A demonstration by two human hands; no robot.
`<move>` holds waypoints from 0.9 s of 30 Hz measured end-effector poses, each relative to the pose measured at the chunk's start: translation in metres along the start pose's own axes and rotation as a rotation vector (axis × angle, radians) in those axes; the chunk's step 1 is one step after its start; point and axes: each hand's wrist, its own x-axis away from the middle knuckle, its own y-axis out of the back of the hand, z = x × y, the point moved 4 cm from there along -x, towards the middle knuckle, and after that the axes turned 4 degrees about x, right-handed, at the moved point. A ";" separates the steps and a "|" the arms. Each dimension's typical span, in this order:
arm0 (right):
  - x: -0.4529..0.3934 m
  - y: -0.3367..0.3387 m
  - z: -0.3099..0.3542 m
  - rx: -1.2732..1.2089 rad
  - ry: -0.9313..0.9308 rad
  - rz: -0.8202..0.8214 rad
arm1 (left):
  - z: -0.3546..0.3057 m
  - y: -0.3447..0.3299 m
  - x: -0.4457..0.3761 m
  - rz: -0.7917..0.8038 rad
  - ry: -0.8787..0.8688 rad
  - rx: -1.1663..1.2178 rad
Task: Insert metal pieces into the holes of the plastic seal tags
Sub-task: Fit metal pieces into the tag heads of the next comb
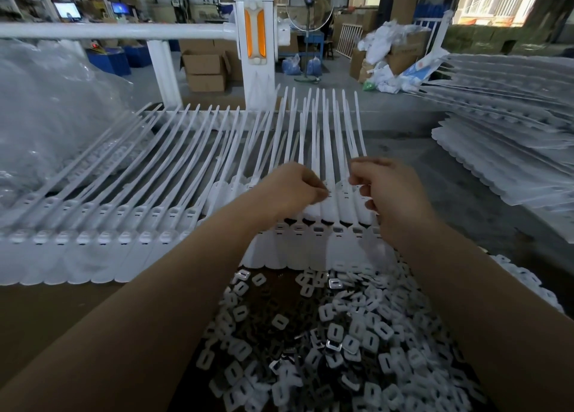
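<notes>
- over seal tags (329, 206): left hand (292, 191) fingertips pinched together, right hand (391, 191) fingers curled; held piece not visible.
- metal pieces (335, 331): prob light, thin, slippery; pinch by edges.

Smooth white plastic seal tags (174, 175), shiny metal pieces (334, 345) — seemingly thin, clear crinkled plastic bag (46, 113)

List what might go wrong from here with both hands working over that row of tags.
1. The left hand and right hand crowd the same few tags, so a small metal piece could slip and vanish among them.
2. The forearms hang over the loose pile of metal pieces; a sweep could scatter it.
3. The overlapping tag rows may shift, so holes get skipped.
</notes>
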 end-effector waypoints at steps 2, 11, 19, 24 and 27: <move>0.011 -0.012 0.012 0.234 0.213 0.253 | 0.008 0.013 0.000 -0.047 0.003 0.022; 0.067 -0.064 0.014 0.722 0.628 0.991 | 0.029 0.015 -0.002 -0.197 -0.085 -0.010; 0.077 -0.072 0.013 0.881 0.734 1.025 | 0.032 0.014 -0.003 -0.186 -0.142 -0.033; 0.077 -0.074 0.012 0.877 0.802 0.996 | 0.031 0.013 -0.002 -0.166 -0.133 -0.042; 0.068 -0.070 0.012 0.795 0.733 0.877 | 0.029 0.016 0.000 -0.146 -0.116 0.036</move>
